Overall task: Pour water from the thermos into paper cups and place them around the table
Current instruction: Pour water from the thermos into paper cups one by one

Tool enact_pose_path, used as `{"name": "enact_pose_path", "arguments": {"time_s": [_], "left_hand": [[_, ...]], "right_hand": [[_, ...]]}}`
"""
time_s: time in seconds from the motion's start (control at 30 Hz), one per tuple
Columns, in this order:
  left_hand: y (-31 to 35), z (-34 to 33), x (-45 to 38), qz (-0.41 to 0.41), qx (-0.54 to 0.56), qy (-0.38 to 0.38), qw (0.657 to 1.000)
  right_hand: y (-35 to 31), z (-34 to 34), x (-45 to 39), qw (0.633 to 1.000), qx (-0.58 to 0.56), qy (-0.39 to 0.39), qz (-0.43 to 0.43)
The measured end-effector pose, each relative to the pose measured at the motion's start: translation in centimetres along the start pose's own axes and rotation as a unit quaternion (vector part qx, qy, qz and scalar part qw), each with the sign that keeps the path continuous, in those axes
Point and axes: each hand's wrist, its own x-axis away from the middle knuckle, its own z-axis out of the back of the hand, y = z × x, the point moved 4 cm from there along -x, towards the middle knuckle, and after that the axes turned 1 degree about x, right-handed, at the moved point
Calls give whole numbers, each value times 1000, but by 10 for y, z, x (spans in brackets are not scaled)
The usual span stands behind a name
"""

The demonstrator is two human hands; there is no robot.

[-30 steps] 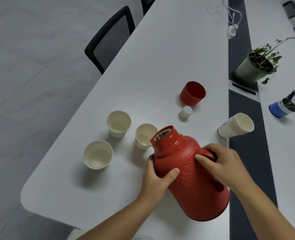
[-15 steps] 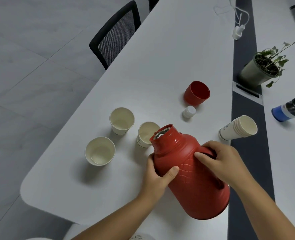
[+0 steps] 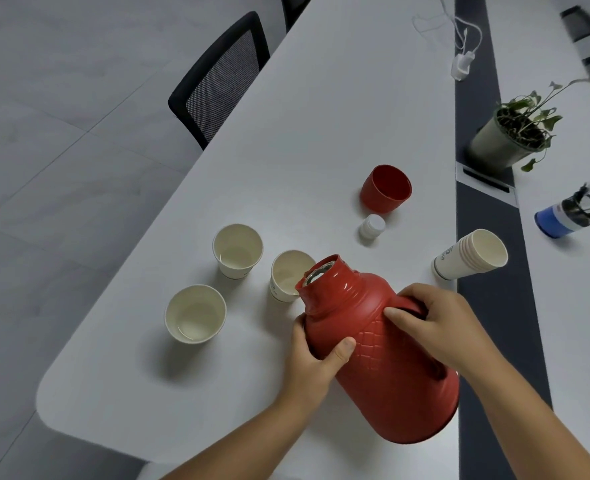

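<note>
A red thermos (image 3: 387, 362) with its mouth uncovered is tilted to the left, its spout over the rim of a paper cup (image 3: 288, 275). My left hand (image 3: 316, 358) grips the thermos body from below. My right hand (image 3: 435, 323) is closed on its handle. Two more paper cups stand upright on the white table (image 3: 321, 116): one (image 3: 238, 250) at the back left, one (image 3: 195, 313) nearer the table's left edge. Both hold a little water.
The red thermos lid cup (image 3: 386, 188) and a white stopper (image 3: 371, 226) stand behind the cups. A stack of paper cups (image 3: 470, 255) lies on its side at the right. A potted plant (image 3: 511, 133), a blue pen holder (image 3: 563, 216), a white charger (image 3: 461, 65) and a black chair (image 3: 222, 77) are around.
The thermos stays tilted over the same cup in both hands, its spout dipping slightly lower. The view has shifted a little.
</note>
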Motion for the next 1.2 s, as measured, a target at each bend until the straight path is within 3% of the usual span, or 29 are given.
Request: {"name": "enact_pose_path", "arguments": {"time_s": [1.2], "left_hand": [[2, -1, -1, -9, 5, 1, 1000]], "right_hand": [[-5, 3, -2, 1000, 0, -9, -4]]}}
